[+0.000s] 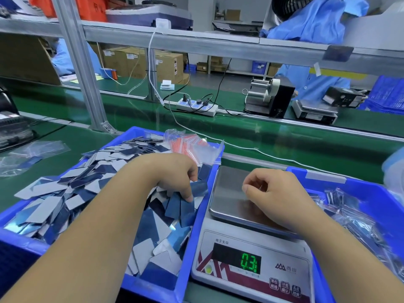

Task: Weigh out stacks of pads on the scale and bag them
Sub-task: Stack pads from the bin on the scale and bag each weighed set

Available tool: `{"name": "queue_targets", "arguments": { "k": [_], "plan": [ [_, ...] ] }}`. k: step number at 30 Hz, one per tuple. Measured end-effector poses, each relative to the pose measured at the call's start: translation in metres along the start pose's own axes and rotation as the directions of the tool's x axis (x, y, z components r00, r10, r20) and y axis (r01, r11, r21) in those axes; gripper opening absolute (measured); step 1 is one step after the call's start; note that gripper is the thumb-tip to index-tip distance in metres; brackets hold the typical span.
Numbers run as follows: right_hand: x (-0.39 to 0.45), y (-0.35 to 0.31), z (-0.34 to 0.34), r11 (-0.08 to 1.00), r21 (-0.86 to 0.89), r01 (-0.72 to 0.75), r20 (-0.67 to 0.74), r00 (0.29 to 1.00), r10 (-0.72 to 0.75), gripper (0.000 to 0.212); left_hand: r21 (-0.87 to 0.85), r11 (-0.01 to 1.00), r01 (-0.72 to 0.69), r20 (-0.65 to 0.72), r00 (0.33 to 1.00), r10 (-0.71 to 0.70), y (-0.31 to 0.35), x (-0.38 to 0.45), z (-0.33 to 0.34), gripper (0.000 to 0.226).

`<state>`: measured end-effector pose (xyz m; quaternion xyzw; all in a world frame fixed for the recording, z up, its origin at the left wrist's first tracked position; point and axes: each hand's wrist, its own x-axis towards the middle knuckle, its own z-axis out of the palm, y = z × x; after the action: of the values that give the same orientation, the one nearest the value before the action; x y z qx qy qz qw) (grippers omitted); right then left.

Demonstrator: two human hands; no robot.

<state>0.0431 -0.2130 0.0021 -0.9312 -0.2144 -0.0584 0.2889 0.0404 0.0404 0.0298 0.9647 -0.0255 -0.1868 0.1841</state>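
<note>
bright even overhead light, glare on scale pan (231, 193), wide-angle edge warp

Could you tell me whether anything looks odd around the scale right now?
Yes: the scale's display reads about 0.3, though its steel pan appears bare. The right hand hovers over it, fingers curled, holding nothing visible. The left hand grips pads in the blue bin.

White power strip (197, 105) on green belt (251, 132); tape dispenser (270, 98) right of it

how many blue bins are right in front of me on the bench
2. One blue bin on the left holds loose pads; the other sits right of the scale, holding bagged ones. More may lie out of view.
</note>
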Motion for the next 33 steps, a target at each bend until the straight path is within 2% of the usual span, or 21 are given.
{"name": "queue_targets", "arguments": {
  "k": [9,13,17,20,24,33],
  "plan": [
    [0.0,-0.001,-0.001,1.0,0.0,-0.01,0.012,1.0,0.01,0.013,-0.216,0.976,-0.034,-0.162,0.987,-0.001,-0.016,0.002,-0.006,0.026],
    [-0.001,-0.001,-0.001,1.0,0.004,-0.012,0.015,1.0,0.012,0.014,-0.327,0.944,-0.049,-0.289,0.956,-0.051,-0.021,0.006,-0.009,0.022],
    [-0.001,-0.001,0.0,1.0,-0.003,-0.009,0.017,1.0,0.009,0.013,-0.401,0.914,-0.059,-0.342,0.935,-0.09,-0.022,0.01,-0.007,0.021],
    [-0.001,-0.001,0.0,1.0,-0.011,-0.013,0.03,0.999,0.013,0.014,-0.442,0.894,-0.072,-0.377,0.919,-0.113,-0.022,0.011,-0.007,0.027],
    [-0.001,-0.002,0.0,1.0,-0.008,-0.015,0.028,0.999,0.015,0.014,-0.469,0.878,-0.093,-0.456,0.877,-0.15,-0.022,0.009,-0.012,0.013],
    [-0.002,-0.003,-0.001,1.0,0.018,-0.013,0.017,1.0,0.013,0.014,-0.491,0.848,-0.198,-0.521,0.847,-0.103,-0.014,0.001,-0.022,0.01]
  ]
}}
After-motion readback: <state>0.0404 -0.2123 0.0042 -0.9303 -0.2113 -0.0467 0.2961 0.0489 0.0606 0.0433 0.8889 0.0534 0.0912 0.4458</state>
